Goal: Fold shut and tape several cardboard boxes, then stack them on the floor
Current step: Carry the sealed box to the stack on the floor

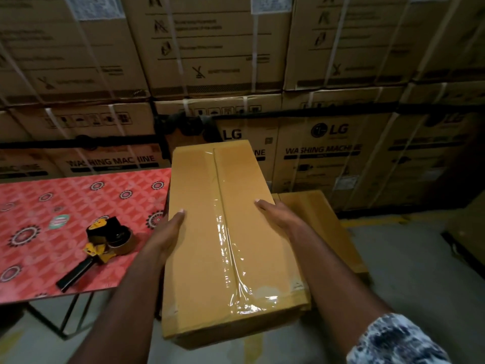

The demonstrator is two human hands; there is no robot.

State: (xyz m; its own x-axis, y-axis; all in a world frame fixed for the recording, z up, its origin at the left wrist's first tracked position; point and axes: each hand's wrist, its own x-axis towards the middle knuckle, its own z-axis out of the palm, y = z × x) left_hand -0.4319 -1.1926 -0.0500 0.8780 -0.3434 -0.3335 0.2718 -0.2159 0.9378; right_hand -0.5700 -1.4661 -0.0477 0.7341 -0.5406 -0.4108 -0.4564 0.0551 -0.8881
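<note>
Left hand (pixel 168 229), right hand (pixel 275 214) grip opposite long edges of taped box (pixel 196 258). Glossy wrinkled tape (pixel 227 248) along seam; bare grey floor (pixel 409 261) lower right.

- We face stacked brown, white-strapped cardboard cartons (pixel 328 143) printed "LG WASHING MACHINE".
- Left of us, a red patterned table (pixel 65 195) on black metal legs (pixel 69 315).
- Beneath us, grey concrete floor (pixel 409 258), dimly lit.

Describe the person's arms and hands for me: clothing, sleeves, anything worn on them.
The left hand and the right hand are bare: no gloves, rings or watch show. The right arm wears a sleeve in a mottled dark-blue-and-white print, its edge well above the wrist. The left forearm is uncovered as far as the picture reaches.
</note>
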